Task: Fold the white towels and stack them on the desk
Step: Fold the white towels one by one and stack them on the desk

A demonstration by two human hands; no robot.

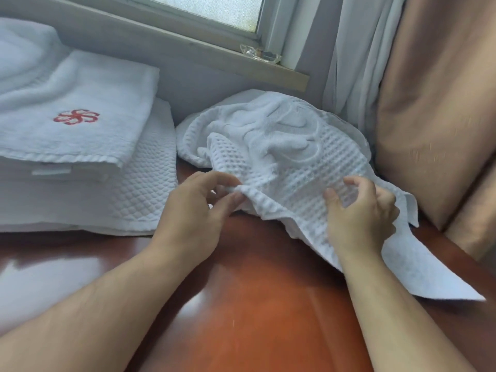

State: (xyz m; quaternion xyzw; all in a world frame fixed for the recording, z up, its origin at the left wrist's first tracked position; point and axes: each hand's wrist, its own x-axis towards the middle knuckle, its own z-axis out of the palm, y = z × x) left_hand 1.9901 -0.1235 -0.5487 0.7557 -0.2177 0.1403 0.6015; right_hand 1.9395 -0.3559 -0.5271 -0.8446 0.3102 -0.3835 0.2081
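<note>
Waffle-weave towel (281, 157) lies crumpled on counter (255, 304), against wall below windowsill (188, 49), one corner trailing near right. Left hand (198, 210) pinches raised front edge. Right hand (359, 213) grips cloth, fingers curled. Stack of folded towels (80, 146), red emblem on top, just beside on left.

No readable words or numbers; the only mark is a red pinwheel emblem (76, 117) embroidered on the top folded towel (88, 108).
</note>
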